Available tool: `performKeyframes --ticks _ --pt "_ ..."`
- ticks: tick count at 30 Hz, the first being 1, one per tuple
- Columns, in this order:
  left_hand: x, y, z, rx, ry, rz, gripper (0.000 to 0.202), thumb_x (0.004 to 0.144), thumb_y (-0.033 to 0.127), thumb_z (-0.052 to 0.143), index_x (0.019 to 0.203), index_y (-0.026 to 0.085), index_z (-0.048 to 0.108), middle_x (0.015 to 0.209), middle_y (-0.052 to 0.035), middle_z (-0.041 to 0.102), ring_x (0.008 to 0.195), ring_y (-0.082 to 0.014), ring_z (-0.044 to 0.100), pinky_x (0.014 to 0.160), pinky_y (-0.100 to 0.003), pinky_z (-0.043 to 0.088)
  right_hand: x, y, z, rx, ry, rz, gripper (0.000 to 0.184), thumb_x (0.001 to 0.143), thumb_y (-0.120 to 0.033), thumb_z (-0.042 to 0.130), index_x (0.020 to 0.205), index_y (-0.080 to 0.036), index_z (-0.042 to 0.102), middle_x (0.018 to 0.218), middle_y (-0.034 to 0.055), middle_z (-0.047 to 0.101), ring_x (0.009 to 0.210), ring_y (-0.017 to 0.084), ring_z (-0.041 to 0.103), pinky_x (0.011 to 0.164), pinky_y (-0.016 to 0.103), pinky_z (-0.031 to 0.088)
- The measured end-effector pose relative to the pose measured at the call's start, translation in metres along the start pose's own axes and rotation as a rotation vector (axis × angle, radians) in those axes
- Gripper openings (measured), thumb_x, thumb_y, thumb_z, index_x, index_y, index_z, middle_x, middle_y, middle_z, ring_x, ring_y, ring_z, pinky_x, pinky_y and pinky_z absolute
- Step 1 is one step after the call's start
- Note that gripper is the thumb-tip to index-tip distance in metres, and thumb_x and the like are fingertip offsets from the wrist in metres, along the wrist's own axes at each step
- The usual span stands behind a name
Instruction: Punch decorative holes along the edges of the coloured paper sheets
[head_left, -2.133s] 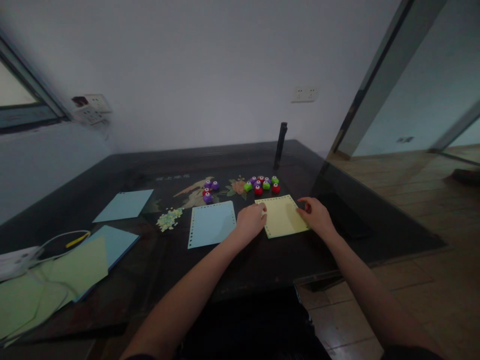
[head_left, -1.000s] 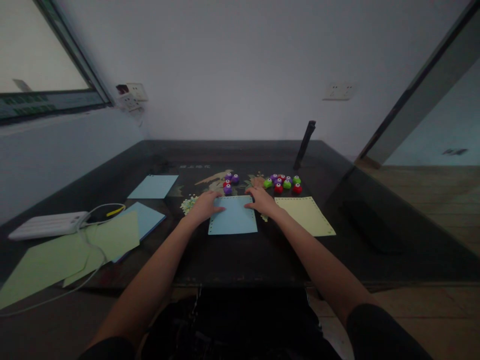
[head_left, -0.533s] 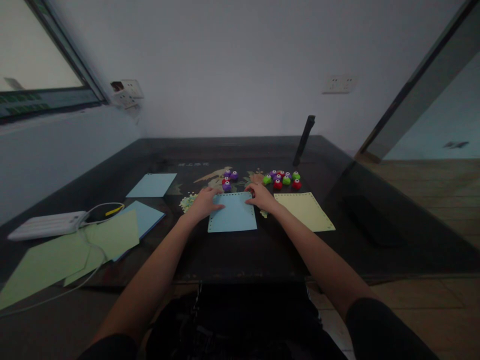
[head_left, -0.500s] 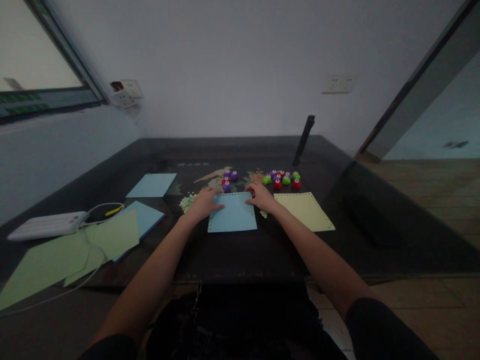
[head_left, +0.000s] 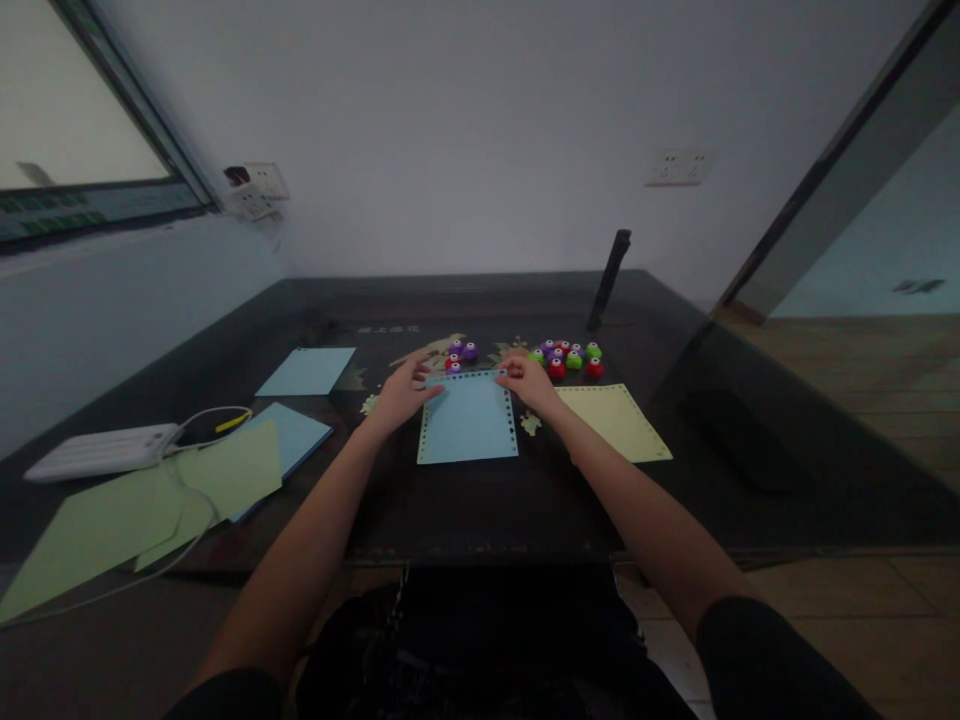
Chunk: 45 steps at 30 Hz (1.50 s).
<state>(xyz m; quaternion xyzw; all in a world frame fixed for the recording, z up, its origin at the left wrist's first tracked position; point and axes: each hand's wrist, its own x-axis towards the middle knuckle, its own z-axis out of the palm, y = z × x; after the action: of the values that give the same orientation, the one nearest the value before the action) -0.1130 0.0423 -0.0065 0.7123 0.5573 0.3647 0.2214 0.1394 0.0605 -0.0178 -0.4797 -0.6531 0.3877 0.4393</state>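
A light blue sheet of paper (head_left: 469, 420) with small holes along its edges lies before me, its far edge raised a little. My right hand (head_left: 527, 385) pinches the sheet's far right corner between thumb and fingers. At the far left corner is my left hand (head_left: 401, 393), fingers spread and the thumb by the paper's edge; it does not appear to grip it. Just beyond the sheet sit several purple and red eyeball-like pieces (head_left: 454, 358). Behind my right hand is a larger group of red, green and purple ones (head_left: 556, 358).
A yellow holed sheet (head_left: 619, 420) lies to the right, near a dark flat object (head_left: 742, 440). On the left are a blue sheet (head_left: 306, 371), green sheets (head_left: 142, 505), a white power strip or bank (head_left: 101, 452) and a cable. A black upright stick (head_left: 609, 280) stands behind.
The far edge of the blue sheet has risen, its right corner now pinched in my right hand. My left hand has shifted slightly left, with its fingers more spread.
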Motion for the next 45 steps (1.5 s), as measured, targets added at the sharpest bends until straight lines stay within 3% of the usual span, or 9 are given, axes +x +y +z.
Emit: performKeyframes --ticks 3,7,11,17,29,34,38,41,45 --pt "-0.001 0.004 0.001 -0.319 -0.052 -0.150 0.054 0.071 0.032 0.068 0.121 0.016 0.052 0.108 -0.0129 0.064 0.089 -0.0221 0.063 0.079 -0.038 0.050 0.003 0.000 -0.009 0.198 0.074 0.026 0.019 0.064 -0.028 0.068 0.076 -0.019 0.057 0.055 -0.0051 0.052 0.048 0.011 0.047 0.046 0.023 0.036" --pt "-0.011 0.017 0.003 -0.600 -0.364 -0.259 0.034 0.074 0.037 0.066 0.100 0.016 0.065 0.094 -0.0117 0.069 0.081 -0.0230 0.065 0.070 -0.036 0.051 0.006 -0.004 -0.022 0.342 0.191 0.023 0.029 0.058 -0.036 0.072 0.077 -0.020 0.057 0.060 -0.0030 0.056 0.053 0.011 0.049 0.046 0.023 0.036" --pt "-0.021 0.031 0.003 -0.604 -0.523 -0.288 0.029 0.071 0.039 0.068 0.086 0.014 0.069 0.084 -0.0105 0.070 0.067 -0.0188 0.063 0.058 -0.030 0.047 0.007 -0.009 -0.030 0.385 0.274 -0.012 0.032 0.055 -0.038 0.074 0.077 -0.020 0.058 0.059 -0.0036 0.056 0.053 0.011 0.049 0.046 0.023 0.035" --pt "-0.022 0.033 0.007 -0.438 -0.582 -0.251 0.030 0.071 0.041 0.067 0.077 0.012 0.068 0.072 -0.0085 0.068 0.056 -0.0139 0.057 0.052 -0.025 0.040 0.004 -0.015 -0.029 0.388 0.269 -0.053 0.034 0.056 -0.041 0.074 0.077 -0.020 0.058 0.059 -0.0043 0.054 0.052 0.010 0.048 0.046 0.022 0.035" --pt "-0.017 0.015 0.013 -0.365 -0.529 -0.156 0.027 0.069 0.041 0.067 0.074 0.014 0.068 0.066 -0.0085 0.068 0.055 -0.0172 0.059 0.054 -0.030 0.048 0.001 -0.021 -0.029 0.314 0.213 -0.055 0.039 0.062 -0.056 0.069 0.073 -0.020 0.058 0.063 -0.0021 0.054 0.054 0.010 0.046 0.047 0.022 0.037" --pt "-0.018 0.020 0.009 -0.444 -0.386 -0.130 0.023 0.064 0.032 0.072 0.078 0.014 0.069 0.070 -0.0102 0.068 0.060 -0.0217 0.063 0.057 -0.034 0.051 0.000 -0.023 -0.029 0.349 0.226 -0.034 0.047 0.067 -0.067 0.060 0.068 -0.020 0.056 0.060 -0.0007 0.054 0.052 0.011 0.048 0.044 0.022 0.036" --pt "-0.016 0.022 0.003 -0.430 -0.337 -0.143 0.018 0.067 0.031 0.070 0.075 0.015 0.068 0.068 -0.0072 0.067 0.059 -0.0183 0.060 0.057 -0.030 0.048 -0.001 -0.023 -0.028 0.323 0.199 -0.022 0.051 0.071 -0.069 0.054 0.073 -0.019 0.059 0.064 0.0022 0.060 0.052 0.011 0.053 0.044 0.022 0.035" --pt "-0.009 0.015 -0.002 -0.430 -0.204 -0.169 0.020 0.069 0.034 0.068 0.070 0.014 0.065 0.064 -0.0051 0.066 0.055 -0.0150 0.056 0.053 -0.026 0.044 0.000 -0.021 -0.026 0.270 0.152 -0.040 0.050 0.074 -0.067 0.053 0.073 -0.018 0.060 0.065 0.0039 0.063 0.051 0.011 0.054 0.044 0.022 0.035" --pt "-0.001 0.007 -0.008 -0.627 0.089 -0.225 0.031 0.064 0.040 0.070 0.077 0.013 0.062 0.071 -0.0046 0.067 0.057 -0.0134 0.056 0.052 -0.024 0.043 0.004 -0.015 -0.017 0.198 0.095 -0.056 0.045 0.075 -0.062 0.054 0.072 -0.017 0.059 0.063 0.0033 0.064 0.049 0.011 0.054 0.042 0.021 0.034"
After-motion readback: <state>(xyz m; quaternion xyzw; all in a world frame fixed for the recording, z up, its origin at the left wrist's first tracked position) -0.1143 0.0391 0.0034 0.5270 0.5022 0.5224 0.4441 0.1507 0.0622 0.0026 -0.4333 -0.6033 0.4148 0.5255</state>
